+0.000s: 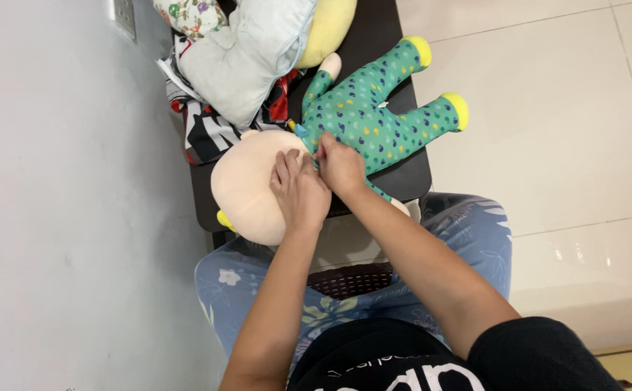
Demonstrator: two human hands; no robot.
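Doll (363, 123): one, plush, lying on the dark counter (410, 177); green spotted suit, two yellow feet, one pale bald head (247, 185) pointing toward the wall.
Left hand (298, 192): lies flat on the head at the neck, fingers together; grip not closed on anything seen.
Right hand (341, 165): at the doll's collar, fingertips pinched on the cloth there; what sits between them is too small to tell.
Edges: head overhangs the counter's near edge; both feet stick out past its far side over the floor (562, 130).
Open room: bare tiled floor to one side; grey wall (55, 195) close on the other.
Pile (240, 54): cushions and printed cloth at the counter's back end, cut off by the frame; count unclear.
Hidden: the doll's face and one arm.
Lap: two knees in blue flowered trousers (475, 232).
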